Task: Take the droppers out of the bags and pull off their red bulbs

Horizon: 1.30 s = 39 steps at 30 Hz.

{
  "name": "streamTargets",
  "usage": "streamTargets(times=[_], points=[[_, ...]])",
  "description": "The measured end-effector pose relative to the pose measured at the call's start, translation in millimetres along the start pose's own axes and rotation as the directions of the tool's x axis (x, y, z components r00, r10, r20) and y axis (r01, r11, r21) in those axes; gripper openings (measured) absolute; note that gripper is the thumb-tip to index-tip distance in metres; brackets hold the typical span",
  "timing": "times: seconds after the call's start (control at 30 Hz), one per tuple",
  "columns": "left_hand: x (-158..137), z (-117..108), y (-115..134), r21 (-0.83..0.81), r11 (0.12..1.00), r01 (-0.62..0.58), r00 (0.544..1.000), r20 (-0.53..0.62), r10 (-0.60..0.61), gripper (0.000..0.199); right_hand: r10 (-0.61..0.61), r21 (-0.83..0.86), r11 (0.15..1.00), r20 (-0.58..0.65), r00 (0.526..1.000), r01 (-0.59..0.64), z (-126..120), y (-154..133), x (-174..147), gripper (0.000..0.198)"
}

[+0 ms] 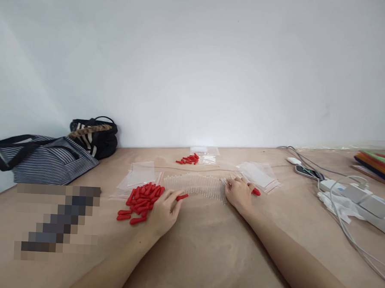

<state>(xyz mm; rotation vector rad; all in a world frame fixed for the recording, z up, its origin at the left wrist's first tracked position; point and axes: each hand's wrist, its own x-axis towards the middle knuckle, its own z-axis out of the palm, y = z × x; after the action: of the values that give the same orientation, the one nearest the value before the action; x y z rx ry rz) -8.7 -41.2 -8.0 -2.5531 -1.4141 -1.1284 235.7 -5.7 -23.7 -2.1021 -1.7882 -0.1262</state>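
Note:
My left hand (165,211) is closed at the right side of a heap of red club-shaped pieces (142,200). One small red piece (182,196) sticks out to the right from between its thumb and forefinger. A row of thin pale sticks (195,185) lies side by side on the table between my hands. At the right end of that row, my right hand (240,193) rests with curled fingers over the last sticks; what its fingertips hold is hidden. Just beyond its knuckles lies another red piece (256,191).
Clear zip bags (142,173) lie behind the heap, and more bags (260,175) lie right of the sticks. Farther back are small red pieces (188,159) and sticks on a bag. A striped bag (54,160) stands left; a power strip (360,200) with cables is right.

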Motion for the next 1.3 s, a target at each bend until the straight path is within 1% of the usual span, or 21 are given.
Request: streamTargets(times=[0.1,0.17,0.23,0.3,0.4,0.5,0.57,0.6,0.67,0.8,0.93,0.97,1.0,1.03,1.07,1.1,1.13,1.17,1.2,1.27,1.3], points=[[6.9,-15.8,-12.4,0.160,0.984,0.072,0.997,-0.050,-0.064,0.018,0.001,-0.014,1.000,0.006,1.000,-0.001,0.1,0.6,-0.8,0.027],[11.1,-29.5,-22.8,0.260,0.954,0.150,0.988,-0.060,-0.139,0.018,0.002,-0.022,1.000,0.007,1.000,-0.002,-0.3,0.8,-1.4,0.028],[13.9,-43.8,-34.0,0.321,0.916,0.240,0.971,-0.057,-0.234,0.019,0.003,-0.027,1.000,0.008,1.000,-0.003,-0.7,0.6,-2.0,0.028],[15.2,-56.6,-46.0,0.349,0.876,0.333,0.941,-0.065,-0.332,0.021,0.001,-0.031,1.000,0.008,1.000,-0.001,-1.0,0.1,-2.5,0.029],[14.7,-70.1,-66.9,0.344,0.817,0.462,0.884,-0.109,-0.454,0.021,0.000,-0.040,0.999,-0.011,1.000,0.000,-1.3,-0.2,-2.6,0.033],[12.4,-75.3,-90.5,0.324,0.765,0.557,0.827,-0.125,-0.549,0.022,0.023,-0.045,0.999,-0.039,0.999,-0.025,-1.9,2.0,-0.9,0.035],[10.8,-75.5,-104.7,0.306,0.729,0.613,0.782,-0.106,-0.614,0.025,0.052,-0.040,0.998,-0.040,0.998,-0.054,-3.0,5.5,1.1,0.036],[10.1,-75.1,-110.6,0.294,0.713,0.636,0.762,-0.092,-0.641,0.026,0.068,-0.038,0.997,-0.034,0.997,-0.069,-3.9,7.7,2.3,0.036],[9.2,-74.3,-119.3,0.276,0.697,0.662,0.736,-0.061,-0.675,0.027,0.111,-0.032,0.993,0.001,0.994,-0.111,-6.3,12.6,4.7,0.035],[9.4,-75.1,-127.7,0.295,0.677,0.675,0.718,-0.050,-0.694,0.028,0.189,-0.020,0.982,0.073,0.979,-0.188,-11.5,21.1,8.1,0.033],[11.5,-78.3,-123.0,0.336,0.651,0.681,0.712,-0.093,-0.696,0.034,0.206,-0.006,0.979,0.105,0.973,-0.206,-14.5,24.9,8.6,0.032],[12.1,-78.0,-118.2,0.351,0.653,0.671,0.724,-0.122,-0.679,0.036,0.208,-0.001,0.978,0.111,0.972,-0.209,-14.9,25.1,8.6,0.032],[12.8,-76.6,-111.4,0.365,0.671,0.645,0.754,-0.163,-0.636,0.037,0.209,0.004,0.977,0.116,0.971,-0.211,-15.2,25.1,8.7,0.032],[13.2,-73.9,-102.6,0.373,0.708,0.600,0.797,-0.208,-0.567,0.037,0.210,0.010,0.977,0.120,0.970,-0.213,-15.3,24.9,9.0,0.032],[13.5,-69.8,-92.1,0.379,0.761,0.526,0.851,-0.250,-0.463,0.035,0.211,0.016,0.977,0.123,0.970,-0.215,-15.3,24.5,9.3,0.032],[13.4,-64.2,-80.1,0.369,0.826,0.425,0.899,-0.278,-0.339,0.033,0.210,0.024,0.976,0.127,0.969,-0.215,-15.2,24.1,9.7,0.032],[12.9,-57.5,-67.2,0.338,0.885,0.320,0.934,-0.271,-0.234,0.031,0.209,0.032,0.976,0.131,0.969,-0.215,-15.0,23.6,10.0,0.032],[11.8,-49.8,-53.9,0.303,0.930,0.207,0.963,-0.232,-0.138,0.029,0.208,0.040,0.976,0.134,0.969,-0.215,-14.6,23.1,10.3,0.033],[10.3,-41.7,-41.0,0.269,0.959,0.092,0.984,-0.169,-0.047,0.027,0.207,0.047,0.975,0.136,0.969,-0.215,-14.2,22.7,10.4,0.033],[6.2,-26.0,-18.3,0.190,0.978,-0.085,0.994,-0.051,0.097,0.023,0.204,0.063,0.975,0.136,0.969,-0.214,-13.4,22.4,10.3,0.033],[3.9,-19.2,-9.3,0.151,0.978,-0.144,0.989,0.003,0.145,0.021,0.204,0.073,0.974,0.134,0.970,-0.215,-13.2,22.4,10.2,0.033]])
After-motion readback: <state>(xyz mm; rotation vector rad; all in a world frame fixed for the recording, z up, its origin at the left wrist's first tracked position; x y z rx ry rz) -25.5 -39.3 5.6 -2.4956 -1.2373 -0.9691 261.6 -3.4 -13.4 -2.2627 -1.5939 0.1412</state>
